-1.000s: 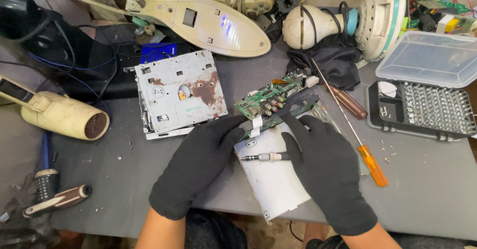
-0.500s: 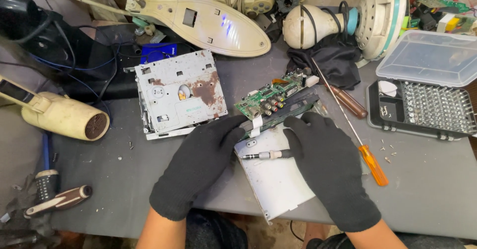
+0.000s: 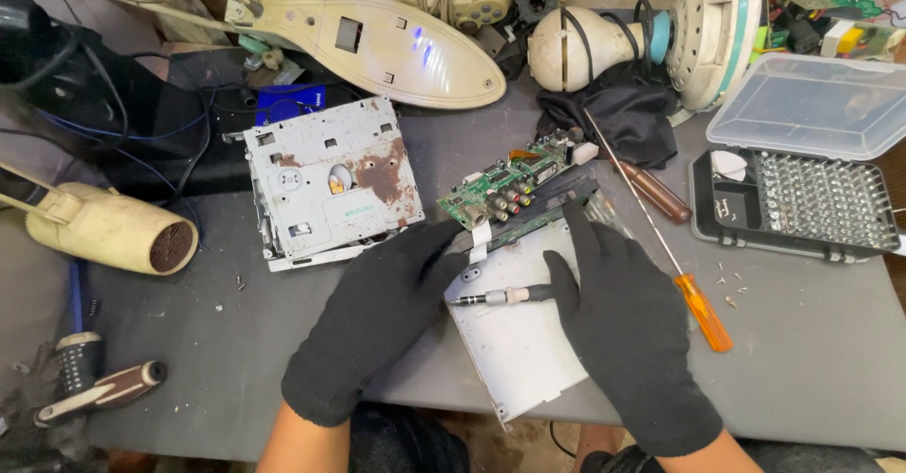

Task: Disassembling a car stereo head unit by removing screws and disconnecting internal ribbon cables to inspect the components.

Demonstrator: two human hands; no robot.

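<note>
Left hand: our gloved left hand (image 3: 377,317) lies flat and mostly spread on the grey table (image 3: 812,341), fingertips pressing the left edge of the metal plate (image 3: 519,341); it grips nothing, it only pins.
Right hand: our gloved right hand (image 3: 623,327) rests on the plate's right side, index finger stretched up to the black strip (image 3: 543,213) along the top edge; the small screwdriver (image 3: 500,295) lies under the thumb, and we cannot tell whether it is pinched or just lying there.
Where the work is: the plate sits at the near edge of the table, one corner hanging over it, with the green circuit board (image 3: 510,185) tilted up at its far end, joined by a short white ribbon (image 3: 478,242).
Handling: we judge the plate light, thin and stiff, with sharp edges, likely to slide unless held down.
Fragile parts: the board and ribbon look delicate; we would hold the board by its edges.
Nearby: a rusty drive casing (image 3: 326,180), an orange-handled screwdriver (image 3: 700,308) and an open bit case (image 3: 793,204).
</note>
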